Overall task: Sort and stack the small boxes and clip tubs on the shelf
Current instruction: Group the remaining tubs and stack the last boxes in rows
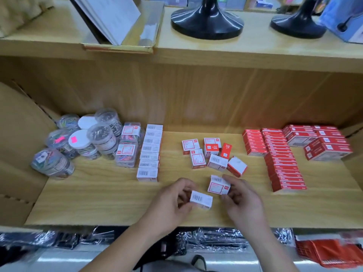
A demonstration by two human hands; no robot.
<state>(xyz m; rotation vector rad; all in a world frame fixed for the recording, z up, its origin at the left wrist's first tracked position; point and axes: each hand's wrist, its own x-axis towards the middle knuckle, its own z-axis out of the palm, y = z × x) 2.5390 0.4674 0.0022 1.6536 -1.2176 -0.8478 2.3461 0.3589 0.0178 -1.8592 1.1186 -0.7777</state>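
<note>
Clip tubs [78, 138] cluster at the left rear corner of the shelf [98, 193]; a row of white boxes [150, 152] runs beside them toward the front edge; near mid-front, the left hand [174, 199] pinches a barcode box [201, 199], fingers curled on it; the right hand [241, 195] clamps a red-labelled box [219, 186]; step in hand: sorting; next, probably, add each to its matching row, edges squared.
</note>
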